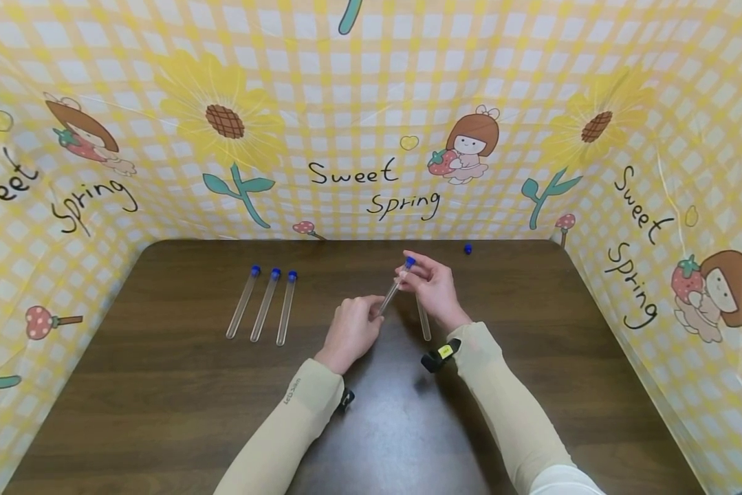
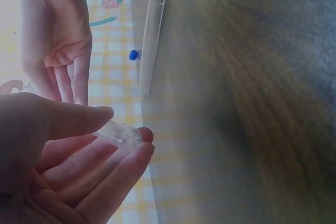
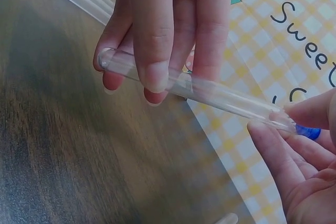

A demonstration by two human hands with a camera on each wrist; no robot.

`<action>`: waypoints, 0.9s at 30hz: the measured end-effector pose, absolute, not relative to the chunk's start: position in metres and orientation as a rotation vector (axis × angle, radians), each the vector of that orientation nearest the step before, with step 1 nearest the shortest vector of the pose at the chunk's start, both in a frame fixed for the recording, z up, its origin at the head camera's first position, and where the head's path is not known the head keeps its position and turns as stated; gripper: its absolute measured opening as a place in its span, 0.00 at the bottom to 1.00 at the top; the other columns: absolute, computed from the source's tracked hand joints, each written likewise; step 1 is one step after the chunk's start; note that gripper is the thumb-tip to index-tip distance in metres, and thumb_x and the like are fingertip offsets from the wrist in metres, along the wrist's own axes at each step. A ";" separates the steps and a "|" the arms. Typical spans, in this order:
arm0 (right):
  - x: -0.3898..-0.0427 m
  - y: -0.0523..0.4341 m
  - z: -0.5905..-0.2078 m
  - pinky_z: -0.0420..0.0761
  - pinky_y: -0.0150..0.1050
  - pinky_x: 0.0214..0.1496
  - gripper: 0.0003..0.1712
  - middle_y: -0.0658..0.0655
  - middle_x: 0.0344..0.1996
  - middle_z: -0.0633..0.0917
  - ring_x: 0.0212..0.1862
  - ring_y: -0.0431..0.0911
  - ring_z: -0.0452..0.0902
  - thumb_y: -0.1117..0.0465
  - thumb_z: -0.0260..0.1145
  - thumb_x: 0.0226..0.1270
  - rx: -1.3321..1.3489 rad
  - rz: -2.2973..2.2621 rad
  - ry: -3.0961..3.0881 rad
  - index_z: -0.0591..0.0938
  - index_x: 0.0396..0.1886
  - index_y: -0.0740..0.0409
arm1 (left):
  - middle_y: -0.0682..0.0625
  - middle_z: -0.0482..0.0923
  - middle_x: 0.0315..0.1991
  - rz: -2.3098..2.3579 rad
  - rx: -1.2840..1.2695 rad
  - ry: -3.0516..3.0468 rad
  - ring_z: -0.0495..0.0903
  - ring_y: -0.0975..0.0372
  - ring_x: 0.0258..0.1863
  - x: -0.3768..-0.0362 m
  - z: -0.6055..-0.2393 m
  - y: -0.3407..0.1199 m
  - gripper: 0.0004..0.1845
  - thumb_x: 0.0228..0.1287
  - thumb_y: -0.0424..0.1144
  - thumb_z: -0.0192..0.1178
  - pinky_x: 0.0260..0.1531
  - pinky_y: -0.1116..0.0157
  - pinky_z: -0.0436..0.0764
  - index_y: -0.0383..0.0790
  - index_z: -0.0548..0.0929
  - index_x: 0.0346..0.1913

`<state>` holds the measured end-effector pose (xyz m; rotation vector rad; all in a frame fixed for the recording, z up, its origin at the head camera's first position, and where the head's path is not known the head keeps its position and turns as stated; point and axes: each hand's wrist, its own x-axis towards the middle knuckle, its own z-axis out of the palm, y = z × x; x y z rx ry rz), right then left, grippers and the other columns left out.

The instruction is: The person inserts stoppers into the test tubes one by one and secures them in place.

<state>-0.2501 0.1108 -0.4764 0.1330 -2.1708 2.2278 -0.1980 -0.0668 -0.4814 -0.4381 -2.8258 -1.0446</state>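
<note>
A clear test tube (image 1: 393, 294) with a blue cap (image 1: 410, 262) is held tilted above the brown table (image 1: 160, 385) between both hands. My left hand (image 1: 373, 309) grips its rounded lower end (image 2: 122, 136) with thumb and fingers curled round it. My right hand (image 1: 408, 271) pinches the upper end just below the cap (image 3: 308, 132). In the right wrist view the tube (image 3: 210, 92) runs from the left hand's fingers (image 3: 157, 51) down to the right hand's fingertips (image 3: 270, 140). An uncapped tube (image 1: 423, 322) lies on the table under the right hand.
Three capped tubes (image 1: 265, 302) lie side by side left of the hands. A loose blue cap (image 1: 467, 249) sits near the table's back edge. Yellow checked walls (image 1: 358, 137) with sunflower prints close in the table at the back and both sides.
</note>
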 end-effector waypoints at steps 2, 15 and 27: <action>-0.250 0.111 -0.477 0.85 0.40 0.43 0.25 0.67 0.46 0.87 0.42 0.50 0.88 0.74 0.66 0.70 0.132 2.233 -2.165 0.79 0.66 0.62 | 0.50 0.86 0.31 -1.047 -0.437 -2.828 0.83 0.61 0.28 -0.198 -0.481 -0.067 0.16 0.62 0.28 0.70 0.30 0.60 0.82 0.35 0.88 0.53; -0.248 0.112 -0.478 0.84 0.44 0.49 0.24 0.72 0.50 0.84 0.46 0.55 0.85 0.73 0.63 0.73 0.219 2.220 -2.204 0.74 0.67 0.65 | 0.49 0.86 0.32 -1.050 -0.420 -2.863 0.81 0.64 0.25 -0.196 -0.479 -0.067 0.17 0.63 0.28 0.70 0.29 0.62 0.81 0.35 0.87 0.55; -0.252 0.114 -0.487 0.83 0.43 0.51 0.24 0.72 0.52 0.83 0.48 0.56 0.85 0.70 0.63 0.75 0.272 2.212 -2.207 0.74 0.67 0.62 | 0.50 0.87 0.33 -1.043 -0.422 -2.851 0.81 0.64 0.26 -0.197 -0.479 -0.070 0.16 0.64 0.28 0.68 0.30 0.62 0.81 0.35 0.87 0.55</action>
